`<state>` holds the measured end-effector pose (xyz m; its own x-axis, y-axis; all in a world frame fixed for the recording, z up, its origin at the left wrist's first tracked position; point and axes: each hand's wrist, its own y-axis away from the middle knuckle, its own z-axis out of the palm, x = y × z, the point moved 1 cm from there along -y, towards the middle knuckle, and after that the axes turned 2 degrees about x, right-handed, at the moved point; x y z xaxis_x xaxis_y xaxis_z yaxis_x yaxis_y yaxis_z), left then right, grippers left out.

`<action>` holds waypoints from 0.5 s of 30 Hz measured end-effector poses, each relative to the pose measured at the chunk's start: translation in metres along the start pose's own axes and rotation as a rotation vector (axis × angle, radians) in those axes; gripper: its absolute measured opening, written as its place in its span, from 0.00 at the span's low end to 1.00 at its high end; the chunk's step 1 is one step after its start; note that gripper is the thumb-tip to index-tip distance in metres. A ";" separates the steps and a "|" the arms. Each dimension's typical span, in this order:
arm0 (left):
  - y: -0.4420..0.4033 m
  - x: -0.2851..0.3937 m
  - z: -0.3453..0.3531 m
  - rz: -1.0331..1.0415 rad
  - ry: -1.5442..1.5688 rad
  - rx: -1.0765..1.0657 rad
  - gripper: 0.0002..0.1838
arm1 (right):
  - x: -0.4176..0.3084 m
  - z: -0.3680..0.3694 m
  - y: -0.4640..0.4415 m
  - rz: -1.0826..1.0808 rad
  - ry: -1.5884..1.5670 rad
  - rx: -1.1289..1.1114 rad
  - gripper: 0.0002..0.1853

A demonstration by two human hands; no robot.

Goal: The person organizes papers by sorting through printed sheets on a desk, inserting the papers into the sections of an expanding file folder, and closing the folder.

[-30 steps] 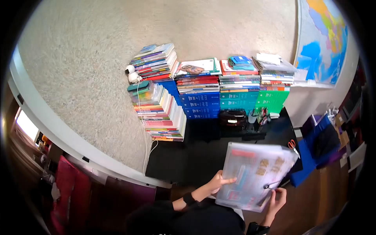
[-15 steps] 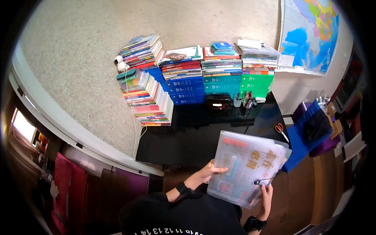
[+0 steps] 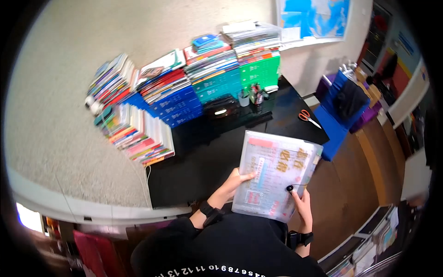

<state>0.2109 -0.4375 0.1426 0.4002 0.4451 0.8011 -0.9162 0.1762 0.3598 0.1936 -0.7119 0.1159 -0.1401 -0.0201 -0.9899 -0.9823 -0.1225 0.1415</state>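
Between my two hands is a clear plastic document folder point(image 3: 272, 173) with gold characters, papers showing through and a round black button with an elastic cord. My left hand point(image 3: 236, 181) grips its left edge, thumb on the front and fingers hidden behind. On the lower right edge my right hand point(image 3: 302, 205) is closed, its thumb close to the black button. The folder is tilted in front of my chest, and its upper part overlaps the near side of the black desk point(image 3: 198, 171).
Stacked books point(image 3: 138, 134) and blue, teal and green file boxes point(image 3: 260, 74) line the desk's back. A black pencil case point(image 3: 221, 107), pen cups point(image 3: 243, 98) and orange-handled scissors point(image 3: 308, 117) lie nearer. A blue chair point(image 3: 333, 127) stands right; a map point(image 3: 318, 18) hangs above.
The view has turned to the right, so the desk and books sit further left. My right thumb has moved up onto the folder's front near the button. Both hands still hold the folder.
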 end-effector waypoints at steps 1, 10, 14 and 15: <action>-0.004 0.004 -0.003 0.011 -0.027 -0.005 0.20 | 0.000 0.004 -0.002 -0.012 -0.038 -0.003 0.15; -0.047 0.011 -0.033 -0.134 -0.135 -0.150 0.24 | 0.000 0.032 0.003 -0.015 -0.020 0.167 0.22; -0.066 0.004 -0.029 -0.155 -0.111 -0.242 0.23 | 0.006 0.041 0.018 -0.026 0.067 0.381 0.21; -0.071 0.002 -0.028 -0.157 -0.130 -0.266 0.24 | 0.009 0.042 0.022 -0.003 0.089 0.423 0.21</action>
<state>0.2762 -0.4243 0.1046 0.5206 0.2819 0.8059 -0.8089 0.4648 0.3600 0.1655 -0.6736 0.1100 -0.1438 -0.1078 -0.9837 -0.9498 0.2942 0.1066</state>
